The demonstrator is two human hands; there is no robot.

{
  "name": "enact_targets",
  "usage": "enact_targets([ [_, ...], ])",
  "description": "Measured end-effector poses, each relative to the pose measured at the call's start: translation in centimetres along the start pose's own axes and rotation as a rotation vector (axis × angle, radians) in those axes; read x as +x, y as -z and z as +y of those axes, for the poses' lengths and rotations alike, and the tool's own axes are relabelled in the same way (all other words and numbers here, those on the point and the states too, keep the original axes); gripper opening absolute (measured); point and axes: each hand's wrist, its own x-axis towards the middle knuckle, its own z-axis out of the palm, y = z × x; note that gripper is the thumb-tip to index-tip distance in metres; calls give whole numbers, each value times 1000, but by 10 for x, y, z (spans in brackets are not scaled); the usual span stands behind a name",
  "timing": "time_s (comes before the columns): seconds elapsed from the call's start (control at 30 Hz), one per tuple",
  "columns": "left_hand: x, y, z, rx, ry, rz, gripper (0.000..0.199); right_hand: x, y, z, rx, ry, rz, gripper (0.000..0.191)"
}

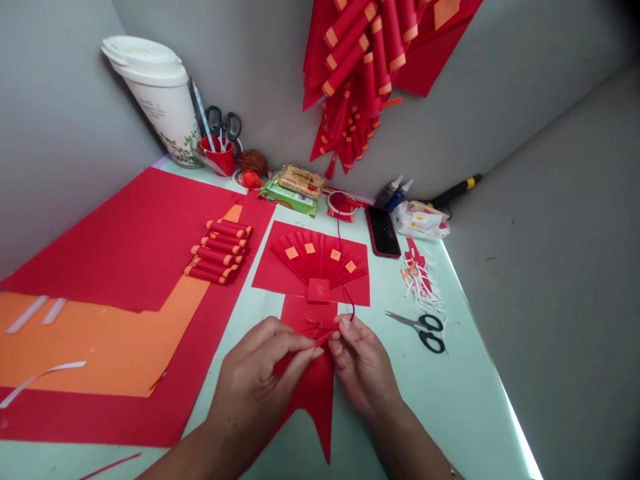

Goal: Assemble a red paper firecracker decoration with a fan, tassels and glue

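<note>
My left hand (pixel 265 367) is closed, with thumb and fingertips pinching a narrow piece of red paper (pixel 324 337). Its far end meets the fingertips of my right hand (pixel 363 363), also closed in a pinch. A dark red string (pixel 341 247) runs from a small spool (pixel 339 200) down to the right fingertips; how it meets the paper is hidden. Thin red slivers (pixel 313 325) show just behind the fingers. Under my hands lies a red paper banner (pixel 320 407) with a notched, pointed end. Beyond it, a pleated red paper fan (pixel 320 257) with orange squares rests on red paper.
Left are red sheets (pixel 110 233), orange sheets (pixel 125 347) and stacked red paper rolls (pixel 217 253). Right are scissors (pixel 420 327), paper scraps (pixel 420 277) and a phone (pixel 383 231). A white cup (pixel 160 100) and snack packets (pixel 295 190) stand behind; red decorations (pixel 370 60) hang above.
</note>
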Motion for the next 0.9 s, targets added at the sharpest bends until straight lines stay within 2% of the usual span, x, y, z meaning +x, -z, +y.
enact_targets([
  [0.23,-2,1,-2,-11,-37,4,8,1,3,-2,18,-45,-38,30],
  [0.4,-4,-1,-5,41,-45,25,24,2,4,-2,34,-64,-60,29],
  [0.6,0,-3,-5,57,-104,63,3,3,4,0,0,-76,-69,33],
  [0.9,-1,-1,-5,114,-146,26,12,3,4,-1,2,-79,-45,38],
])
